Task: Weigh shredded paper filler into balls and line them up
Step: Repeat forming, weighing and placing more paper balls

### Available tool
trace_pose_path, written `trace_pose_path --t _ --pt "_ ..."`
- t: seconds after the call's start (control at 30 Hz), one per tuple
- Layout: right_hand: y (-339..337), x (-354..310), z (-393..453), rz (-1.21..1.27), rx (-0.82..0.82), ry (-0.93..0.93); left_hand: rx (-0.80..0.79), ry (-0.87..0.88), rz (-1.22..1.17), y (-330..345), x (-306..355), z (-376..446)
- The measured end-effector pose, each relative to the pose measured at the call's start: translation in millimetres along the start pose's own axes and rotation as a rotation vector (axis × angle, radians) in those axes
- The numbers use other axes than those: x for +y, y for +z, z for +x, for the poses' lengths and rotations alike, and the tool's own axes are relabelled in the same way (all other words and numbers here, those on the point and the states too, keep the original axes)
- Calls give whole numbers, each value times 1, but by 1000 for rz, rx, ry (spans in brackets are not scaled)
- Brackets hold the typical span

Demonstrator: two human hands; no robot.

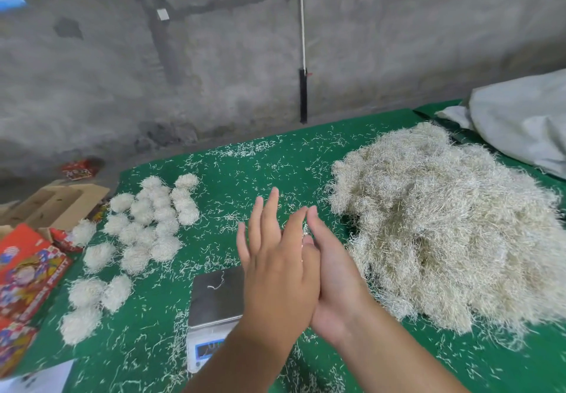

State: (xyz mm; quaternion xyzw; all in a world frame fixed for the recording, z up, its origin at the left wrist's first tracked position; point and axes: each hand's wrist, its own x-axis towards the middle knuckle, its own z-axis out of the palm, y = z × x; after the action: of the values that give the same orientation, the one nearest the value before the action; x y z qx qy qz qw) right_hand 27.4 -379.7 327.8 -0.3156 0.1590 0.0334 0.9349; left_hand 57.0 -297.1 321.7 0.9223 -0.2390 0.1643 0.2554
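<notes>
A big heap of pale shredded paper filler [441,227] lies on the right of the green table [245,159]. Several filler balls [153,221] sit in rows on the left. A small digital scale [214,300] with a steel pan stands near the front, with one loose strand on it. My left hand [275,270] and my right hand [333,282] are pressed palm to palm above the scale, fingers straight. A few shreds show between the fingertips; anything else between the palms is hidden.
Loose shreds are scattered over the green cover. Red printed cartons [27,276] and an open cardboard box [58,205] lie at the left edge. A grey-white sack [520,120] rests at the far right. A rough concrete wall stands behind the table.
</notes>
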Motion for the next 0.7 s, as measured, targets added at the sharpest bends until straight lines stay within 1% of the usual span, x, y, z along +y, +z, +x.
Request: trace_pose_path --t 0.07,0.1,0.13,0.2,0.27,0.3,0.33,0.37,0.4,0.47,0.5,0.53,0.57,0.6,0.63,0.67,0.7 --pt "1 2 4 -148 103 -125 -54 -31 -1 1 1 -4" --pt "-2 2 9 -228 179 -199 -139 -99 -95 2 0 -6" --pt "-6 0 13 -307 255 -279 -249 -223 -269 0 -1 -7" --pt "-17 -4 20 -464 359 -414 -448 -598 -805 -5 -2 -7" --pt "-28 -2 23 -581 360 -489 -563 -966 -1349 -8 -9 -4" --pt "-31 2 23 -618 334 -511 -643 -1068 -1537 -9 -14 -3" --pt "-31 9 22 -666 292 -538 -716 -1096 -1681 -10 -17 -3" --pt "-30 17 21 -738 238 -571 -734 -1087 -1752 -12 -17 -3" --pt "-27 25 19 -850 185 -606 -670 -1094 -1761 -12 -18 -5" --pt "-22 39 17 -1170 141 -671 -442 -1059 -1710 -4 -21 -8" --pt "-21 44 17 -1310 145 -685 -342 -1038 -1655 1 -23 -10" --pt "-21 48 16 -1394 136 -668 -278 -1033 -1553 3 -24 -10" --pt "-23 51 14 -1414 112 -623 -238 -1051 -1388 2 -25 -9" --pt "-27 53 14 -1384 73 -558 -189 -1063 -1211 3 -28 -9" --pt "-30 54 13 -1327 27 -494 -107 -1054 -1045 3 -33 -9" --pt "-33 56 12 -1260 -10 -433 -23 -1045 -950 2 -39 -9" --pt "-34 56 11 -1195 -32 -378 25 -1029 -943 1 -43 -8"
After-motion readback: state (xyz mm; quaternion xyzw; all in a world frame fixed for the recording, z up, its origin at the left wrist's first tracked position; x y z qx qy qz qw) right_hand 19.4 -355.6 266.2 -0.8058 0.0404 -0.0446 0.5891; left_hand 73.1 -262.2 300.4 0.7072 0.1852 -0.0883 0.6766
